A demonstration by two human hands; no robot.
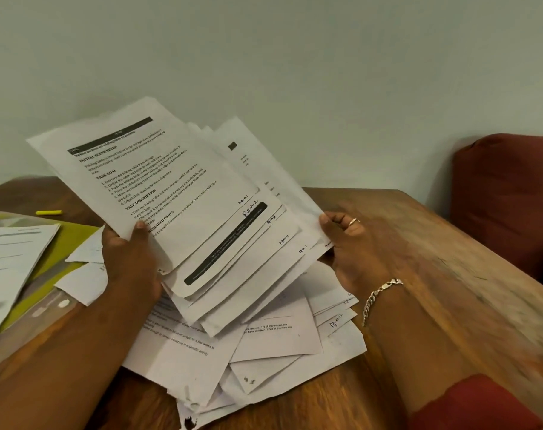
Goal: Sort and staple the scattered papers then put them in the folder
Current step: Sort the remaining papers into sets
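Wooden counter [434, 274] fills lower view. Yellow highlighter [48, 212] lies on it at 9 o'clock. Dark red cushion [506, 197] at 3 o'clock, against pale wall [326, 72] at 12 o'clock.

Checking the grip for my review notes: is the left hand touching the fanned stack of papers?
Touching. The head view shows the left hand holding the stack of papers, thumb pressed on the top sheet's lower edge.

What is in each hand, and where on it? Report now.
Both hands hold one fanned stack of white printed paper sheets: the left hand grips its lower left edge, the right hand its lower right corner.
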